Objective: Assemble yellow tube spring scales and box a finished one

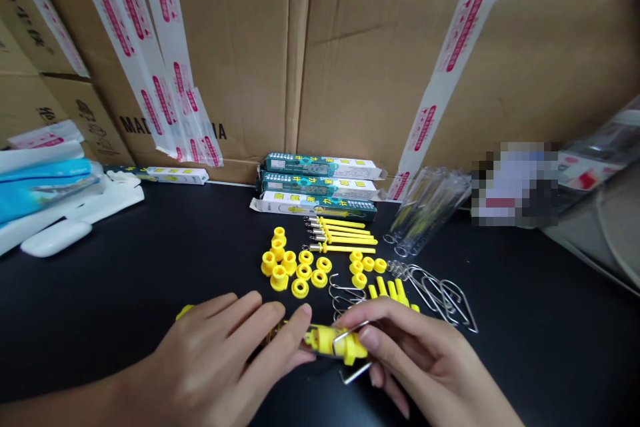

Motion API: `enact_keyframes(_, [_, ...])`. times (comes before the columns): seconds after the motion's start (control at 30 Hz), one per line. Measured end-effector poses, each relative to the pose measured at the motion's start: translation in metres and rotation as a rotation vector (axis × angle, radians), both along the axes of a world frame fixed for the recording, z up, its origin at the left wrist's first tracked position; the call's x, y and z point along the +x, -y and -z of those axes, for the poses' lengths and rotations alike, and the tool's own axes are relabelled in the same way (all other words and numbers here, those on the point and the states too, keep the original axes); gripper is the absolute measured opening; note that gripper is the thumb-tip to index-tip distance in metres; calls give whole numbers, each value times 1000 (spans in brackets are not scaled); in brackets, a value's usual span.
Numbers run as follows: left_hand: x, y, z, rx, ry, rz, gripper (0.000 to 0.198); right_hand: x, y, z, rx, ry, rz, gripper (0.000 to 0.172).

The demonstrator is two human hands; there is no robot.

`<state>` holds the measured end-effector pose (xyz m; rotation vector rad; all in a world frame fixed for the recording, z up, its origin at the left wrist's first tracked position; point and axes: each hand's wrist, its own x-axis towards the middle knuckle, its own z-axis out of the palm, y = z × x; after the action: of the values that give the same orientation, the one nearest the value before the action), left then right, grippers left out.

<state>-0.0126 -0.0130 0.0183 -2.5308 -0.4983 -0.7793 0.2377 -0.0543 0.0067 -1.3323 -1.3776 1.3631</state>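
Observation:
My left hand (225, 353) is wrapped over the clear tube of a spring scale (327, 340), which lies crosswise just above the table. Yellow plastic shows at both ends of it, and its middle is hidden under my fingers. At the right end, my right hand (395, 347) pinches a bent metal wire handle (356, 372) between thumb and fingers. The handle's two ends straddle the yellow cap (344, 343); whether they sit in its holes I cannot tell. Just beyond my right fingers lie metal hooks (347, 292) and yellow pegs (393, 288).
Yellow rings (303, 271), flanged caps (279, 267) and yellow rods with springs (345, 235) lie ahead. Wire handles (443, 293) and clear tubes (425, 210) are at right. Printed boxes (317, 183) stand against a large carton (240, 47). A white case (56, 237) sits left.

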Motion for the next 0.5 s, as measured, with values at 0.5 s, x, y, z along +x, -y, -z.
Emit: enact_keyframes(0.5, [5, 0, -1, -95, -157, -27, 38, -1, 3, 5, 344, 250, 111, 21])
